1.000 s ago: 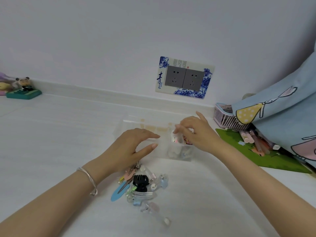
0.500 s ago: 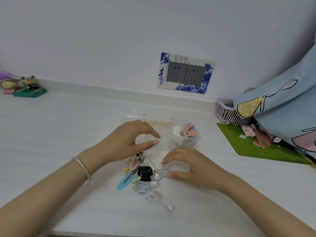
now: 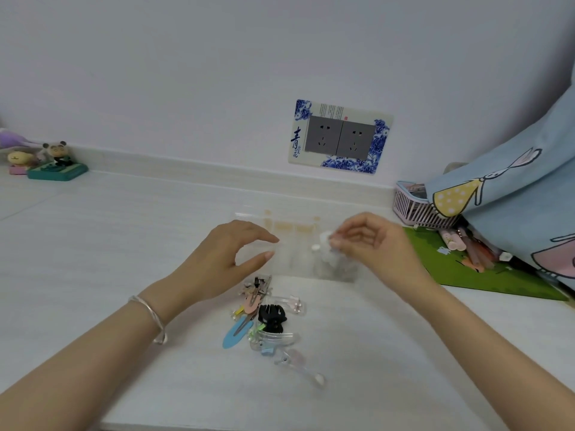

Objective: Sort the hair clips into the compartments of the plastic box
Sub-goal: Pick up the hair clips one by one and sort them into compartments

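At the far left, small figurines (image 3: 56,163) stand on the desk (image 3: 124,231) against the wall. The left forearm reaches in from the lower left with a silver bracelet (image 3: 149,315) on the wrist. The left hand (image 3: 217,262) arches in a C-shape over the left part of the plastic box (image 3: 289,227), with the thumb tip and forefinger tip apart. The box is clear, so I cannot tell whether the fingers grip its wall or only hover at it. It sits in the middle of the desk, well back from the near edge, and its dividers show faintly.

Just in front of the box lies the pile of hair clips (image 3: 264,321). It contains a light blue snap clip (image 3: 235,335) on the left, a pink clip (image 3: 252,301) above it, a black claw clip (image 3: 273,317) in the centre and several clear clips (image 3: 273,339) under and around them. One long clear clip (image 3: 298,365) trails off toward the near side.

On the wall above is a double socket plate (image 3: 340,136) with a blue floral border.

The right hand (image 3: 370,241) is held over the right-hand end of the box, its fingertips pinching a small white clip (image 3: 325,239). More pale pieces lie blurred in the compartment below it.

To the right, a pink basket (image 3: 410,203) stands by the wall and a green mat (image 3: 485,269) lies on the desk, carrying a few pens and tubes (image 3: 466,244). A light blue printed cloth (image 3: 513,197) hangs over them at the frame's edge.
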